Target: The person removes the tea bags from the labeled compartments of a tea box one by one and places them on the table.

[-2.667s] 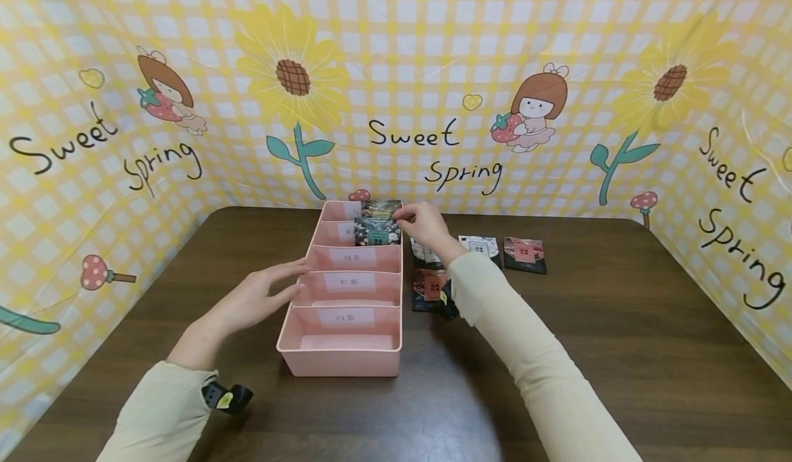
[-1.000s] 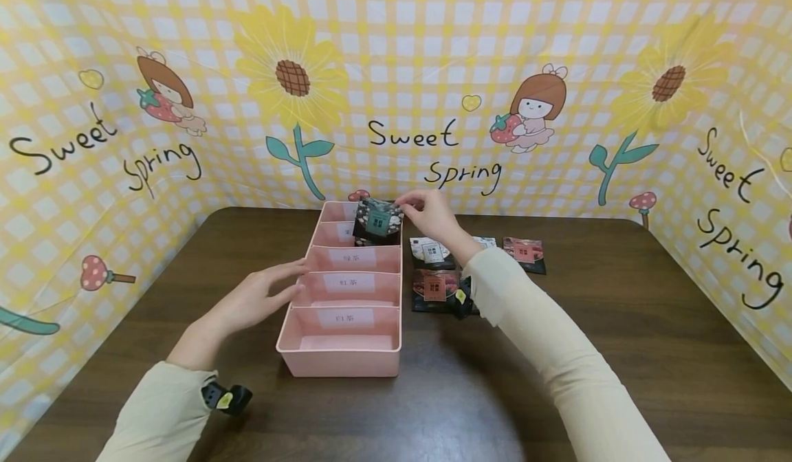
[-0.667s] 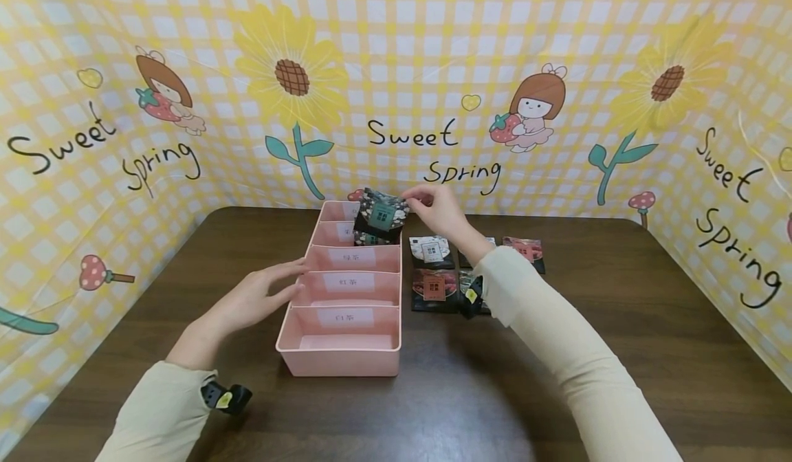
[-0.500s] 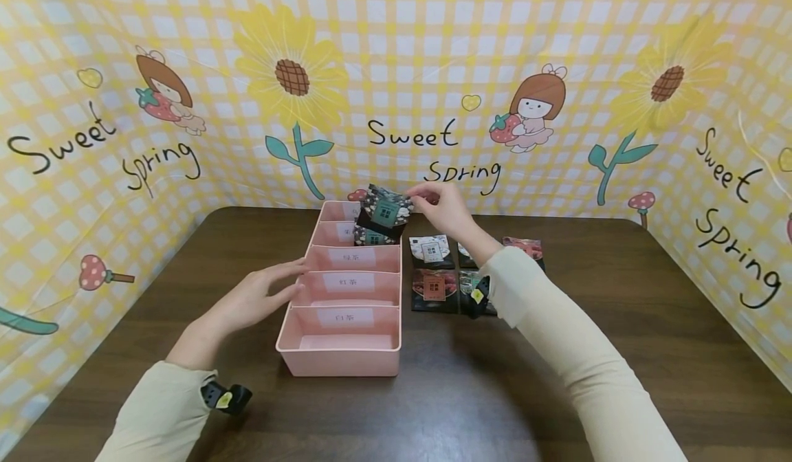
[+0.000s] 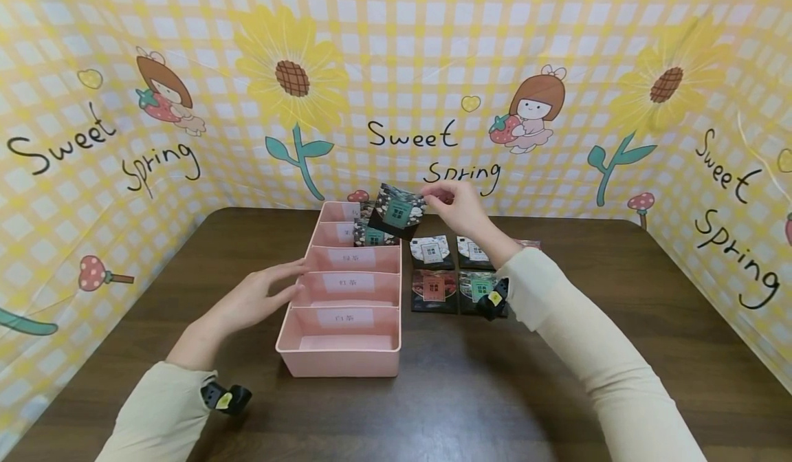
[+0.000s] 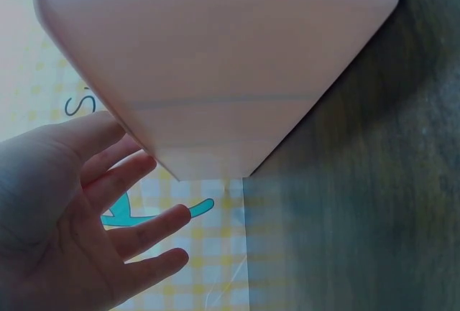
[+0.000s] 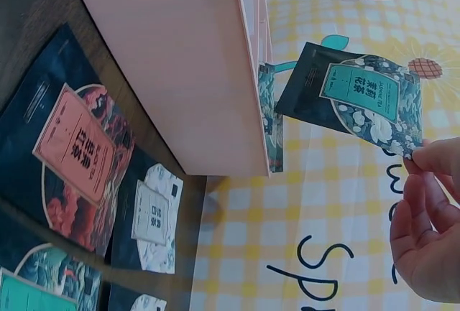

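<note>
In the head view, a long pink divided box (image 5: 338, 363) with labelled compartments stands on the table. My right hand (image 5: 460, 207) pinches one corner of a dark tea sachet (image 5: 398, 211) with a teal label, tilted above the box's back right rim. The right wrist view shows "Jasmine tea" on this sachet's label (image 7: 363, 90). Another teal-labelled sachet (image 5: 373, 235) stands in the second compartment from the back, and part of one more shows behind it. At the box's left side, my left hand (image 5: 262, 295) touches the rim with extended fingers.
Right of the box lie several sachets in rows: a red-labelled one (image 5: 434, 290), a green-labelled one (image 5: 478, 290) and white ones (image 5: 430, 251). My right forearm partly covers another red one. A yellow checked cloth (image 5: 396, 56) hangs behind the table (image 5: 247, 427).
My right hand has raised a teal-labelled jasmine sachet from the back part of the box and carried it right, near the right rim. My left hand stays where it was.
</note>
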The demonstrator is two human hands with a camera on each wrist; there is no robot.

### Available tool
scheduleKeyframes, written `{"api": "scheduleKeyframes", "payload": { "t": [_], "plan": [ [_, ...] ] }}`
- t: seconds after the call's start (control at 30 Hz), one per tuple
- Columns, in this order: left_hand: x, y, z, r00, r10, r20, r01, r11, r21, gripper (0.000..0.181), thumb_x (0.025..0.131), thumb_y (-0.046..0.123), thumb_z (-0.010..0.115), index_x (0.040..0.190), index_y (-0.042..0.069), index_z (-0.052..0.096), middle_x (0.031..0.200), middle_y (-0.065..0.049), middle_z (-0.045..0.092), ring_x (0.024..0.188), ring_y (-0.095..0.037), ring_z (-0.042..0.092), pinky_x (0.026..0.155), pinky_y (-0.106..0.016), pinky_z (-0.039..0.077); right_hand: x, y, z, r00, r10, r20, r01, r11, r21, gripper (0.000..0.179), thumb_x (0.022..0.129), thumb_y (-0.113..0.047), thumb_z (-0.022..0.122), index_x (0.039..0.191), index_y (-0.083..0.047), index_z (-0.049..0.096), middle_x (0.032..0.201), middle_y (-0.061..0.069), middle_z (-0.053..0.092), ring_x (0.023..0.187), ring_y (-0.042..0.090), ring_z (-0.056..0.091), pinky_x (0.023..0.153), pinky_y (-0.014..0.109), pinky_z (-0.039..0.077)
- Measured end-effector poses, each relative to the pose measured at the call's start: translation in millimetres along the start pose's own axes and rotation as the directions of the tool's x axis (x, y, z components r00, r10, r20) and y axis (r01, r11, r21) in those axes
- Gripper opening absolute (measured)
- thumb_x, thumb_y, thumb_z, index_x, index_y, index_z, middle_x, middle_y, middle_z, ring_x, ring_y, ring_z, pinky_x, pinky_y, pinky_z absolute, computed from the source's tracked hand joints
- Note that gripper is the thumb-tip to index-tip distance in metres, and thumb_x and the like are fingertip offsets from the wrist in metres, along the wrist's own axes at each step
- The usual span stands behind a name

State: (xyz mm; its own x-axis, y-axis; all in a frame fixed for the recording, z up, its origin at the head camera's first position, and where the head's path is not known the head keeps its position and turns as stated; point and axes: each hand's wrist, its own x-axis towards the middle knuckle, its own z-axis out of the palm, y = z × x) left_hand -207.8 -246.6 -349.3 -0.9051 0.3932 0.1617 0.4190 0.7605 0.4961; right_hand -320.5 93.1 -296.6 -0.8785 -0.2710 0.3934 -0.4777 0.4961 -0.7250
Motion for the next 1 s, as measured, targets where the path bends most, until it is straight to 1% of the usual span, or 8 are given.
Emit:
{"api": "scheduleKeyframes", "payload": {
  "t": [0.13, 0.33, 0.47, 0.63, 0.8, 0.9, 1.0],
  "plan": [
    [-0.1, 0.0, 0.4, 1.0, -0.004, 0.002, 0.004, 1.0, 0.0, 0.041, 0.094, 0.02, 0.056, 0.132, 0.004, 0.052, 0.139, -0.021, 0.047, 0.129, -0.041, 0.043, 0.104, -0.057, 0.036, -3.3, 1.5, -4.9, 1.0, -0.026, -0.002, 0.026, 1.0, -0.008, 0.017, 0.091, -0.009, 0.059, 0.101, -0.003, 0.07, 0.098, 0.016, 0.07, 0.063, 0.008, 0.051, 0.055, 0.019, 0.041],
    [-0.2, -1.0, 1.4, 1.0, -0.002, -0.001, 0.002, 1.0, 0.004, 0.042, 0.094, 0.02, 0.056, 0.132, 0.004, 0.052, 0.139, -0.021, 0.047, 0.129, -0.041, 0.043, 0.104, -0.057, 0.036, -9.9, 3.5, -12.2, 1.0, -0.019, 0.016, 0.019, 0.999, -0.028, 0.016, 0.09, -0.009, 0.059, 0.1, -0.002, 0.07, 0.096, 0.016, 0.07, 0.065, 0.004, 0.054, 0.055, 0.018, 0.042],
    [0.2, -1.8, 1.9, 1.0, 0.005, -0.005, -0.005, 1.0, 0.009, 0.041, 0.094, 0.019, 0.056, 0.131, 0.003, 0.052, 0.139, -0.022, 0.047, 0.129, -0.041, 0.043, 0.104, -0.057, 0.035, -14.7, 5.0, -17.6, 0.999, -0.009, 0.035, 0.011, 0.999, -0.04, 0.017, 0.091, -0.01, 0.058, 0.101, -0.004, 0.07, 0.096, 0.015, 0.069, 0.064, 0.006, 0.053, 0.054, 0.019, 0.04],
    [0.3, -2.2, 2.0, 1.0, 0.007, -0.005, -0.007, 1.0, 0.008, 0.042, 0.094, 0.02, 0.056, 0.132, 0.003, 0.051, 0.139, -0.022, 0.047, 0.129, -0.041, 0.043, 0.104, -0.057, 0.035, -20.8, 7.9, -25.7, 0.998, -0.017, 0.055, 0.019, 0.999, -0.03, 0.018, 0.092, -0.011, 0.057, 0.103, -0.003, 0.069, 0.099, 0.016, 0.069, 0.068, 0.005, 0.055, 0.056, 0.018, 0.042],
    [0.3, -2.0, 1.8, 1.0, 0.006, -0.005, -0.006, 1.0, 0.007, 0.042, 0.094, 0.02, 0.056, 0.132, 0.004, 0.051, 0.139, -0.021, 0.047, 0.129, -0.041, 0.043, 0.104, -0.057, 0.036, -27.4, 10.6, -34.0, 0.998, -0.014, 0.067, 0.017, 0.999, -0.04, 0.017, 0.092, -0.011, 0.058, 0.102, -0.003, 0.069, 0.099, 0.015, 0.069, 0.068, 0.01, 0.054, 0.056, 0.02, 0.042],
    [0.2, -2.3, 1.8, 1.0, 0.005, -0.009, -0.005, 1.0, 0.009, 0.042, 0.094, 0.021, 0.056, 0.132, 0.004, 0.052, 0.139, -0.021, 0.047, 0.129, -0.041, 0.043, 0.104, -0.057, 0.036, -31.9, 10.6, -38.3, 0.997, 0.0, 0.075, 0.003, 0.999, -0.045, 0.017, 0.092, -0.013, 0.058, 0.103, -0.005, 0.069, 0.098, 0.014, 0.069, 0.065, 0.012, 0.051, 0.054, 0.021, 0.04],
    [0.2, -2.9, 2.2, 1.0, 0.005, -0.011, -0.005, 1.0, 0.01, 0.042, 0.094, 0.021, 0.056, 0.132, 0.004, 0.052, 0.139, -0.021, 0.047, 0.129, -0.041, 0.043, 0.104, -0.057, 0.036, -36.1, 11.7, -41.9, 0.996, 0.02, 0.083, -0.017, 0.999, -0.035, 0.018, 0.092, -0.014, 0.058, 0.104, -0.005, 0.068, 0.099, 0.014, 0.068, 0.063, 0.011, 0.049, 0.054, 0.021, 0.04]
  ]
}}
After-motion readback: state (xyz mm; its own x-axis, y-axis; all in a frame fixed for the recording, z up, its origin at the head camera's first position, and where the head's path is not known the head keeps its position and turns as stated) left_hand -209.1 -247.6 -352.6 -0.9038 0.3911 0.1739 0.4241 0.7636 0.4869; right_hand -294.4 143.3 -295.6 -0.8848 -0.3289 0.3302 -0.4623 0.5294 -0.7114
